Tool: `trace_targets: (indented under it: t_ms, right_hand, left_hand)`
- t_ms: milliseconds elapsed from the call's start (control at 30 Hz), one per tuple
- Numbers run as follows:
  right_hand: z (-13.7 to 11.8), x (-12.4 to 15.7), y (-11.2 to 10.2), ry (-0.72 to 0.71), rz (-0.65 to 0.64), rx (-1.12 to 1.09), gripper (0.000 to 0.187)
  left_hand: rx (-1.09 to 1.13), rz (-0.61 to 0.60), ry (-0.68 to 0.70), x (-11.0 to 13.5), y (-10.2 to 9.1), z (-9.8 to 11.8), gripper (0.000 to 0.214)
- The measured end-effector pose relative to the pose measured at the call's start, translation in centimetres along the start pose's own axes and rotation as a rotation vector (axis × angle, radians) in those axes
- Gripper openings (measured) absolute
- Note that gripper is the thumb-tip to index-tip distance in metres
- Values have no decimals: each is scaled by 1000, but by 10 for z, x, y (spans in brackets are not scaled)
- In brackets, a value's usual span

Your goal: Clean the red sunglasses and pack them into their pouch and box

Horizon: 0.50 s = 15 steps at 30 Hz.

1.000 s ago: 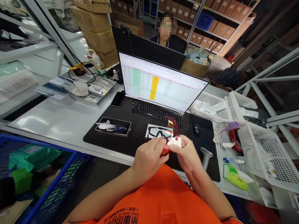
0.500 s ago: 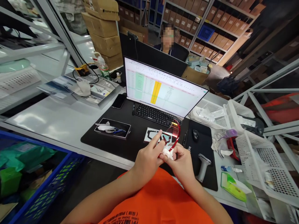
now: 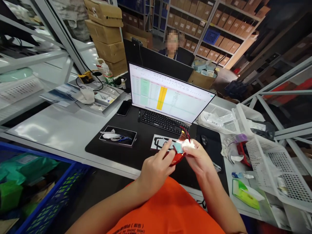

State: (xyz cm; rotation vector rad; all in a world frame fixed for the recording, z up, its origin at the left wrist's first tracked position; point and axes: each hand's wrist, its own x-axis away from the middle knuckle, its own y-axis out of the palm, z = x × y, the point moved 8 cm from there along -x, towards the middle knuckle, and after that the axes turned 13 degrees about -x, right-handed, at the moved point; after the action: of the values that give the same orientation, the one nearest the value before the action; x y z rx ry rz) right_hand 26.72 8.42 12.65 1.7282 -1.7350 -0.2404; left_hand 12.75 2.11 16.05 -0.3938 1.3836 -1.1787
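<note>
Red-framed glasses (image 3: 178,158) are held up over the dark desk mat, in front of the keyboard. My left hand (image 3: 157,167) grips one side of the frame, with the index finger stretched forward. In my right hand (image 3: 198,156) a crumpled white cloth or tissue (image 3: 188,144) is pinched against the glasses. Part of the frame is hidden behind the fingers and the white wad. Just beyond my hands lies a white card with a black glasses-shaped print (image 3: 157,141). To the left, an open black box (image 3: 118,136) contains a whitish cloth and something blue.
A monitor (image 3: 168,92) with a spreadsheet stands behind the keyboard (image 3: 158,120). A mouse (image 3: 204,140) and a mostly covered scanner (image 3: 216,166) lie right. White baskets (image 3: 275,172) line the right edge. A blue crate (image 3: 48,198) stands low left. A person (image 3: 172,48) sits beyond the monitors.
The glasses have turned and come lower. My right hand has moved right and up with the white wad, apart from my left hand, which stays on the frame.
</note>
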Motion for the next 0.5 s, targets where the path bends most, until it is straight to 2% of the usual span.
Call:
trace_targets:
  t_ms: [167, 367, 500]
  right_hand:
    - [17, 12, -8, -136, 63, 72, 41]
    - [35, 26, -4, -269, 28, 428, 55]
    - [42, 24, -2, -245, 7, 448, 57]
  left_hand:
    - [-50, -17, -38, 1, 3, -7, 29]
    - [-45, -40, -70, 2, 7, -13, 28]
    - [-47, -62, -85, 1, 9, -15, 37]
